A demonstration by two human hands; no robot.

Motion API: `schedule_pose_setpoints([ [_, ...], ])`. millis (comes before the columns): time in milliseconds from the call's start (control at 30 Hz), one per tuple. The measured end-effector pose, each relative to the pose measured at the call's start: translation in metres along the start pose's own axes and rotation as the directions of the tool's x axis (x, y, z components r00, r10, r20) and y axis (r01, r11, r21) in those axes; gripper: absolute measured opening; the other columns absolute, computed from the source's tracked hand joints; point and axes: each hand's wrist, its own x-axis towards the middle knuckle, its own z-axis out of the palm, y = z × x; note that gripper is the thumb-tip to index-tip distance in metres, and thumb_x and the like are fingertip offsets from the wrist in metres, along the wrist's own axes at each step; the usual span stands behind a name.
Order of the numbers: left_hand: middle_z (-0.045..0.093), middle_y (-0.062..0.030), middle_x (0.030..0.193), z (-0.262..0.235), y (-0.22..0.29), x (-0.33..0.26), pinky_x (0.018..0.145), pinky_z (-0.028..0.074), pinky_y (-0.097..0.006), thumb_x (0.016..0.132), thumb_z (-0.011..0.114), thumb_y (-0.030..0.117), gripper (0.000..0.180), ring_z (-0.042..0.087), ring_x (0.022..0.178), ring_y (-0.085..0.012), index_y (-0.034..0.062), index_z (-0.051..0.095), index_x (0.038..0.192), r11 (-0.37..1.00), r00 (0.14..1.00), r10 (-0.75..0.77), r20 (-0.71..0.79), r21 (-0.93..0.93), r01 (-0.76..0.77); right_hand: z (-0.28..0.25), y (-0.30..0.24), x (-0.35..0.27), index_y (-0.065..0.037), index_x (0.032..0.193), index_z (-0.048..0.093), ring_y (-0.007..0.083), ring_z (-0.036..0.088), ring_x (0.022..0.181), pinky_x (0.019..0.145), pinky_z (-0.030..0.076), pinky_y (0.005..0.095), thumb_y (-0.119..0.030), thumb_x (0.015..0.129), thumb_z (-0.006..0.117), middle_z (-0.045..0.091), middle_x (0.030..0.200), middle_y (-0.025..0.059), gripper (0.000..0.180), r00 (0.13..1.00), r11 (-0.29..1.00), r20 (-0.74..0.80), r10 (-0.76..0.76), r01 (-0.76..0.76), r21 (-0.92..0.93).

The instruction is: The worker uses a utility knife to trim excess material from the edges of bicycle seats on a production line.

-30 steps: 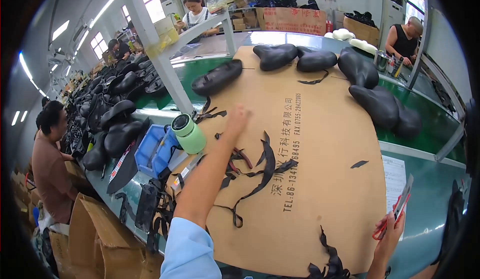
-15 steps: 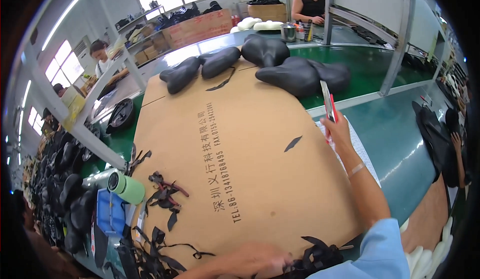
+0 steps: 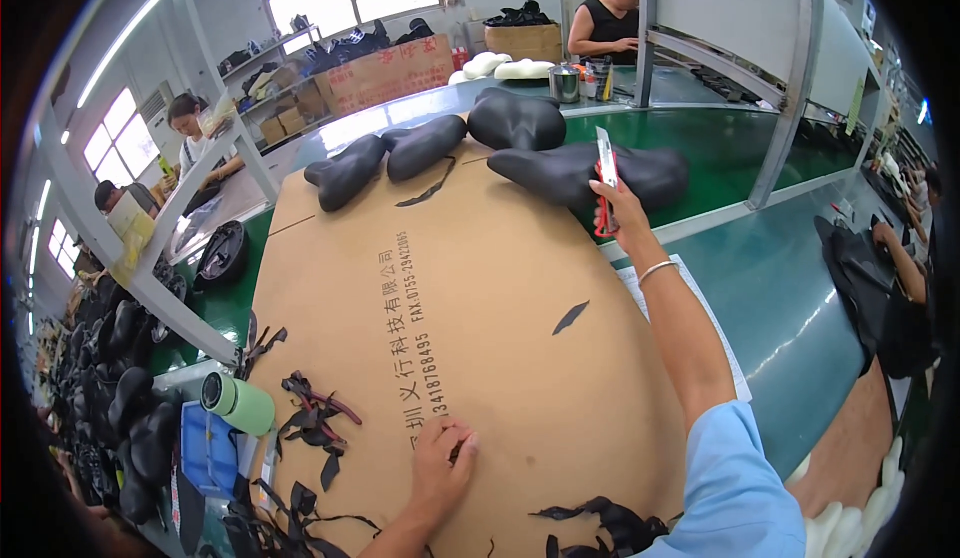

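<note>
Your right hand is closed around a knife, right of centre in the upper half of the frame, its arm stretched up from the lower right. The knife shows red at the handle and silver above, tip pointing up, seen against a black saddle. Your left hand, low and just left of centre, is over the cardboard, fingers curled; whether it grips anything, I cannot tell. Black scraps lie along the bottom edge.

the cutter is red and silver, the cardboard tan, the saddles black
</note>
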Motion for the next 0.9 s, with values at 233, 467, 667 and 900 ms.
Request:
schedule_pose_setpoints([
  [233, 0.058, -0.0125, 0.093, 0.007, 0.000, 0.005, 0.076, 0.046, -0.035, 0.082, 0.063, 0.012, 0.014, 0.056, 0.087, -0.0271, -0.0020, 0.062, 0.084, 0.997, 1.000, -0.022, -0.018, -0.078, 0.021, 0.041, 0.016, 0.002, -0.014, 0.122, 0.057, 0.0143, 0.058, 0.068, 0.054, 0.052, 0.0285, -0.020, 0.077, 0.071, 0.057, 0.099, 0.0031, 0.047, 0.995, 0.994, -0.031, -0.098, 0.096, -0.053],
  [467, 0.059, -0.0140, 0.095, -0.011, 0.005, 0.000, 0.078, 0.046, -0.034, 0.085, 0.060, 0.012, 0.014, 0.057, 0.090, -0.0270, -0.0013, 0.063, 0.085, 0.981, 0.996, -0.084, 0.000, -0.175, 0.083, 0.095, -0.012, -0.080, -0.010, 0.118, 0.059, 0.0118, 0.055, 0.058, 0.046, 0.041, 0.0234, -0.025, 0.075, 0.074, 0.058, 0.072, 0.0009, 0.048, 0.979, 0.990, 0.193, -0.059, 0.082, -0.112],
  [667, 0.058, -0.0168, 0.094, 0.013, -0.052, -0.010, 0.083, 0.044, -0.038, 0.093, 0.046, 0.017, 0.023, 0.056, 0.093, -0.0299, -0.0002, 0.061, 0.093, 0.973, 0.989, -0.032, -0.144, -0.232, -0.003, 0.100, -0.032, -0.220, -0.004, 0.102, 0.064, 0.0073, 0.045, 0.047, 0.044, 0.035, 0.0237, -0.014, 0.079, 0.068, 0.050, 0.060, 0.0001, 0.025, 0.850, 0.763, 0.520, -0.089, 0.394, -0.513],
  [900, 0.058, -0.0061, 0.114, -0.029, -0.028, -0.003, 0.089, 0.044, -0.033, 0.097, 0.041, 0.044, 0.045, 0.057, 0.100, -0.0206, 0.0089, 0.054, 0.123, 0.178, 0.898, -0.424, 0.120, -0.961, 0.212, 0.039, -0.051, -0.327, -0.015, 0.098, 0.069, 0.0296, 0.056, 0.097, 0.072, 0.049, 0.0374, -0.029, 0.061, 0.079, 0.055, 0.103, 0.0143, 0.041, 0.276, 0.065, 0.889, 0.365, 0.945, -0.320],
])
